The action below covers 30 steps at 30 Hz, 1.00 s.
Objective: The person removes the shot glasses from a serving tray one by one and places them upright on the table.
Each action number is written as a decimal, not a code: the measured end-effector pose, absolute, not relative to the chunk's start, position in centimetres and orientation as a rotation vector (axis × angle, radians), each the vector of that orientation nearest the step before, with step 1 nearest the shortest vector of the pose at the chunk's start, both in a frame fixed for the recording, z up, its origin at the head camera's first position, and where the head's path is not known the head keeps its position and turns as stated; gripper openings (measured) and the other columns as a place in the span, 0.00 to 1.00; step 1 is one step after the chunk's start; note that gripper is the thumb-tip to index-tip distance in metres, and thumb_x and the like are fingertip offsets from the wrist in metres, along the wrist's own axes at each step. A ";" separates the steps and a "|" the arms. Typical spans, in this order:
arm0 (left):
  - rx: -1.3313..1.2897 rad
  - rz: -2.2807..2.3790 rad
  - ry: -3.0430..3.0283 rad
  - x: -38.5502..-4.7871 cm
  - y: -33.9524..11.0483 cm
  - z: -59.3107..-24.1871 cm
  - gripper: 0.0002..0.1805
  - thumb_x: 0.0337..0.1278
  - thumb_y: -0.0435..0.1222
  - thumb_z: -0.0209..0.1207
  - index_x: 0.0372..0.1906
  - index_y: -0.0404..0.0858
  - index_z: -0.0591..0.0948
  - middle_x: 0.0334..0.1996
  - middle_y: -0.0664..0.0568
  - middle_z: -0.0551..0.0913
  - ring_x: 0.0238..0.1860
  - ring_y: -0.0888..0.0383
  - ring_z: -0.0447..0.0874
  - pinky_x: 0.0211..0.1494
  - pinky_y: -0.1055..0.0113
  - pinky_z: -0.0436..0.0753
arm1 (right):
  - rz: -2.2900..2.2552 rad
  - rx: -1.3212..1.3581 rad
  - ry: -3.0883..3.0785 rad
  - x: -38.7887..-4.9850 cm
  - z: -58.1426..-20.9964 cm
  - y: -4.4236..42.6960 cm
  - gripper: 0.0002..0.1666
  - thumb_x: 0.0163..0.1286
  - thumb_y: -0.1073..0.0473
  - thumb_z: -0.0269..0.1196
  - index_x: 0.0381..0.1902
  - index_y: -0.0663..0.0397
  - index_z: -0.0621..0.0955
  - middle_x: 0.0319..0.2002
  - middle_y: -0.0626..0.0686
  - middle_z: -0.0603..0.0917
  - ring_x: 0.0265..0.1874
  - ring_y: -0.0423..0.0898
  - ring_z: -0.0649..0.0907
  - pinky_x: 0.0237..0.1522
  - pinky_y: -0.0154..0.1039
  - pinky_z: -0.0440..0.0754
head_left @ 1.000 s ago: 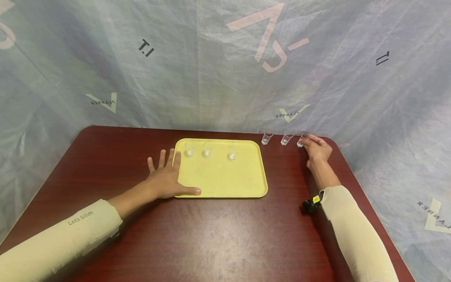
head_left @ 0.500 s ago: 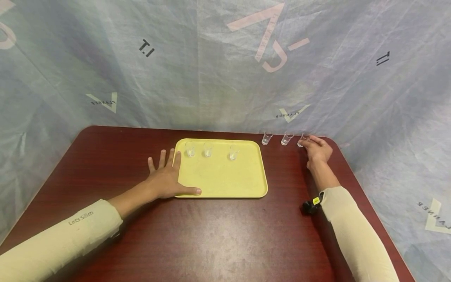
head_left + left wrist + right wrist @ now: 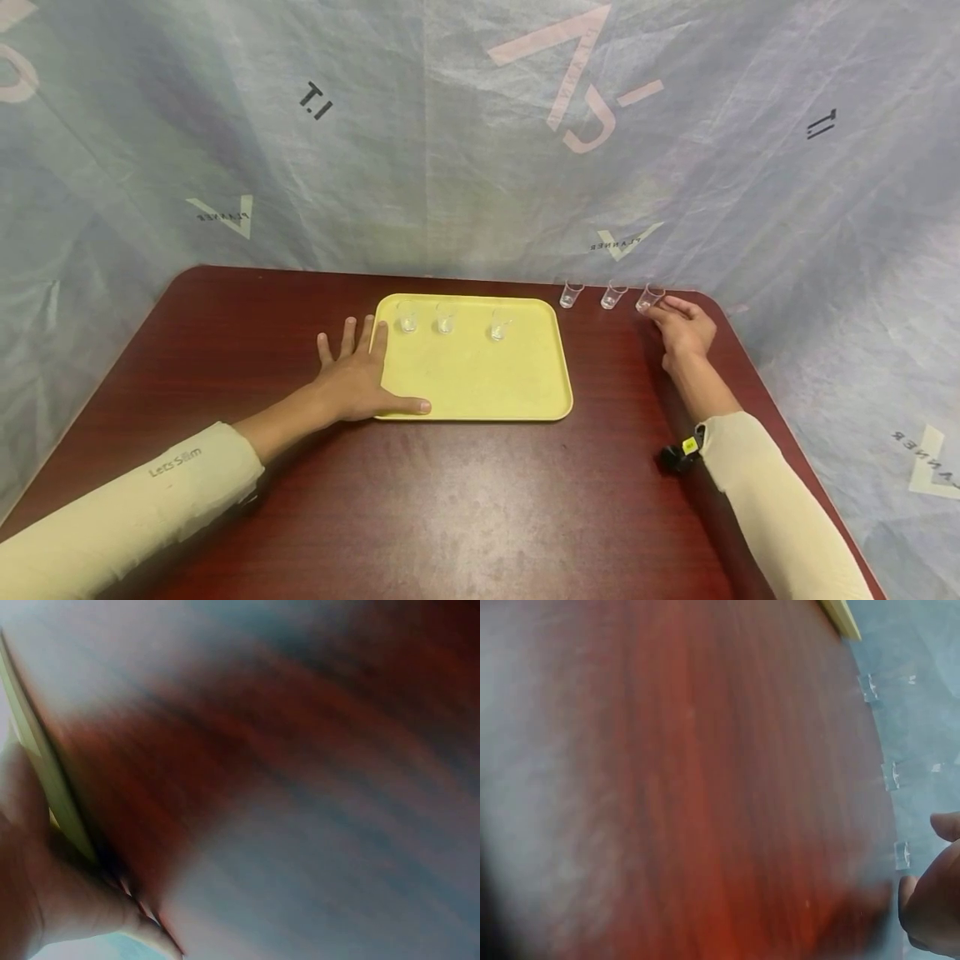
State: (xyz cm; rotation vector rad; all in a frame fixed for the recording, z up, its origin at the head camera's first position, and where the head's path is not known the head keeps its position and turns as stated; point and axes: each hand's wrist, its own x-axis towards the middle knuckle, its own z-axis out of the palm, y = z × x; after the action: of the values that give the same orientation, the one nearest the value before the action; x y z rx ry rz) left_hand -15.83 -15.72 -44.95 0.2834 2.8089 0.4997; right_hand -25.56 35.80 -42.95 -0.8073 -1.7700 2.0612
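Glass [image 3: 649,298] beside right fingers [image 3: 681,307]: clear, colourless, upright, narrowing towards base.

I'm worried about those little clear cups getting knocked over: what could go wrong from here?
The right hand is close beside the rightmost cup; a stray finger might tip it. The left hand lies spread over the left edge of the tray, so a shove could topple the three cups on it.

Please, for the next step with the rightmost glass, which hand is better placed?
Probably the right hand, which is close beside the rightmost glass. The left hand is spread at the left edge of the yellow tray, farther from that glass.
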 end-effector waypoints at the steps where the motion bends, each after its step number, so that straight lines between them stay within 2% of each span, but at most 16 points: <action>1: 0.285 0.500 2.809 -15.8 -15.7 -44.9 0.96 0.33 0.94 0.61 0.94 0.34 0.35 0.93 0.34 0.28 0.93 0.29 0.18 0.82 0.16 0.20 | 2.044 -0.807 -1.793 -25.4 -42.9 35.8 0.29 0.61 0.77 0.80 0.59 0.56 0.87 0.37 0.41 0.97 0.38 0.33 0.92 0.47 0.27 0.90; 6: 0.288 0.493 2.807 -15.9 -15.7 -44.9 0.96 0.33 0.94 0.61 0.94 0.35 0.35 0.93 0.34 0.28 0.93 0.29 0.18 0.82 0.16 0.20 | 1.952 -0.811 -1.927 -24.4 -42.9 35.8 0.30 0.62 0.73 0.81 0.61 0.53 0.87 0.41 0.39 0.97 0.40 0.30 0.91 0.48 0.27 0.86; 12: 0.282 0.493 2.804 -15.8 -15.7 -44.9 0.96 0.34 0.94 0.61 0.94 0.34 0.35 0.93 0.34 0.28 0.93 0.30 0.18 0.82 0.16 0.20 | 1.960 -0.794 -2.002 -23.4 -42.6 35.6 0.32 0.63 0.69 0.82 0.64 0.52 0.85 0.43 0.38 0.96 0.40 0.29 0.90 0.48 0.28 0.86; 23: 0.286 0.508 2.806 -15.7 -15.6 -44.9 0.95 0.35 0.93 0.61 0.94 0.34 0.36 0.93 0.33 0.29 0.93 0.29 0.19 0.82 0.15 0.21 | 2.088 -0.699 -1.966 -22.4 -42.5 35.0 0.26 0.65 0.71 0.80 0.58 0.53 0.86 0.34 0.35 0.96 0.37 0.27 0.92 0.45 0.25 0.89; 30: 0.292 0.511 2.812 -15.7 -15.6 -44.7 0.95 0.36 0.93 0.61 0.94 0.33 0.37 0.93 0.32 0.30 0.93 0.28 0.20 0.82 0.14 0.23 | 2.151 -0.630 -2.001 -21.5 -42.4 33.7 0.23 0.68 0.70 0.79 0.58 0.53 0.87 0.35 0.33 0.95 0.39 0.27 0.92 0.47 0.25 0.90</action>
State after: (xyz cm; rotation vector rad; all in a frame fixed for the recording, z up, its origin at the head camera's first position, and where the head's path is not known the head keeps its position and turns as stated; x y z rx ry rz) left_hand -15.73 -15.63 -44.73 0.2925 2.8120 0.5109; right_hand -21.53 33.71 -42.44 -0.6298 -2.0012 2.1511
